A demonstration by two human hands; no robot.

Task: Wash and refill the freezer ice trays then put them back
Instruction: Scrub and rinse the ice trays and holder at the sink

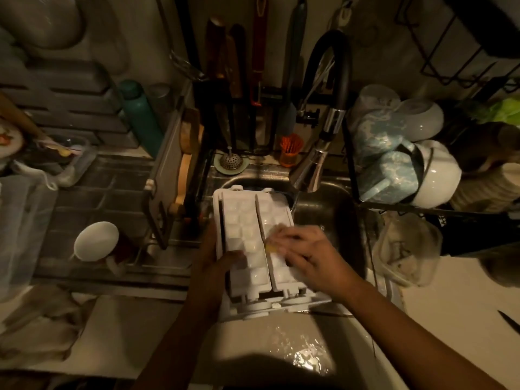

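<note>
A white double ice tray unit (244, 220), two rows of cube pockets in one frame, is held tilted over the steel sink (332, 209). My left hand (222, 260) grips its left side, thumb over the near pockets. My right hand (304, 249) lies on the right row and holds a yellow sponge (271, 247), mostly hidden under the blurred fingers. The faucet head (309, 170) hangs just right of the tray's far end, with a thin stream of water below it.
A dish rack with blue mugs (385, 153) and white bowls sits right of the sink. Cutting boards (180, 170) stand on edge at the left. A white cup (95, 240) lies on the left drainboard. A knife (509, 322) lies on the right counter. Utensils hang behind the faucet.
</note>
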